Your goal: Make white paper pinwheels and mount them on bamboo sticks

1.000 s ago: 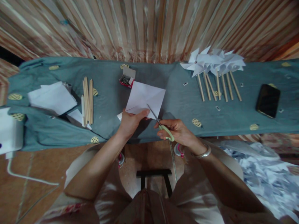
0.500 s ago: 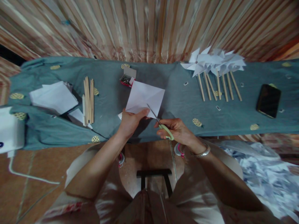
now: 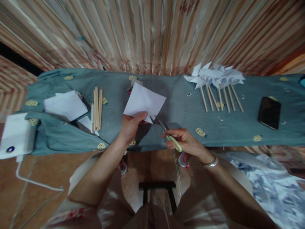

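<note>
My left hand [image 3: 130,127] pinches the lower corner of a white square paper sheet [image 3: 144,101] and holds it up over the teal cloth-covered table [image 3: 181,108]. My right hand [image 3: 184,141] grips green-handled scissors [image 3: 168,133]. Their blades point up and left towards the sheet's lower right edge, just clear of the paper. A small box of pins [image 3: 131,86] peeks out behind the sheet's top corner.
Loose wooden sticks [image 3: 97,106] and a stack of white paper [image 3: 65,105] lie at left. Several finished white pinwheels on sticks [image 3: 215,81] lie at right, with a black phone [image 3: 269,113] beyond. A white device [image 3: 16,135] sits at the far left. Paper scraps [image 3: 274,187] cover the floor at right.
The scissors have drawn back out of the sheet, which my left hand has lifted and tilted. The view has shifted a little, so the table sits lower in the picture.
</note>
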### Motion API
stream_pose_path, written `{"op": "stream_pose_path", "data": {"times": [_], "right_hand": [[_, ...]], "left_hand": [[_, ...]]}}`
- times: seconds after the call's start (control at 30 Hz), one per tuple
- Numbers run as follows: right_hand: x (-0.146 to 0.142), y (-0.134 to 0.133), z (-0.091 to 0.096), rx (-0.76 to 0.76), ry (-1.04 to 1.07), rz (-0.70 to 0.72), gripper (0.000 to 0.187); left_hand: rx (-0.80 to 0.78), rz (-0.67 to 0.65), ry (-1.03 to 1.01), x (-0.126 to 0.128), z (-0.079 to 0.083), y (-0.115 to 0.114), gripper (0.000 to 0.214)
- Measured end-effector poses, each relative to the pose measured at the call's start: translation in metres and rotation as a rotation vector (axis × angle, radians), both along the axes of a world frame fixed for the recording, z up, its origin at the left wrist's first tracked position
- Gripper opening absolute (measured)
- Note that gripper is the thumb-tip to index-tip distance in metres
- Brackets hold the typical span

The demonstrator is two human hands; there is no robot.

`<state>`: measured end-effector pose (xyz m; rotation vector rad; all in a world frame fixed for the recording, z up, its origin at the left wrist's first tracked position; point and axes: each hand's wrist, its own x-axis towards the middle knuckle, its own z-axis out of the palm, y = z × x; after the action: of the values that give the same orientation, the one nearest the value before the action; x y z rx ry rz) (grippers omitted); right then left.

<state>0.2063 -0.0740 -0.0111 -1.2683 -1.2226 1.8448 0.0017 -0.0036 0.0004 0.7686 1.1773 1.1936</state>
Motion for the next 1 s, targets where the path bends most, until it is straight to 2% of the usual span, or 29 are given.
{"op": "stream_pose_path", "data": {"times": [0.07,0.17,0.3,0.47,0.63,0.77,1.0], "right_hand": [[0.007,0.002,0.001,0.048,-0.026,-0.026,0.043],[0.015,0.009,0.0,0.133,-0.049,-0.175,0.046],[0.018,0.022,-0.006,0.233,0.005,-0.374,0.055],[0.015,0.036,-0.006,0.228,0.112,-0.471,0.057],[0.007,0.042,0.002,0.234,0.071,-0.544,0.051],[0.002,0.045,0.005,0.224,0.048,-0.64,0.048],[0.01,0.053,0.007,0.275,-0.016,-0.733,0.047]], "left_hand": [[0.027,-0.012,0.003,-0.004,-0.003,0.0,0.023],[0.077,-0.057,0.013,-0.007,-0.006,-0.002,0.02],[0.086,-0.149,0.051,-0.005,-0.004,-0.011,0.019],[0.077,-0.281,0.135,0.002,-0.004,-0.02,0.019],[0.216,-0.449,0.293,0.007,-0.011,-0.026,0.013],[0.21,-0.486,0.31,0.013,-0.013,-0.028,0.012],[0.088,-0.47,0.165,0.024,-0.011,-0.026,0.017]]}}
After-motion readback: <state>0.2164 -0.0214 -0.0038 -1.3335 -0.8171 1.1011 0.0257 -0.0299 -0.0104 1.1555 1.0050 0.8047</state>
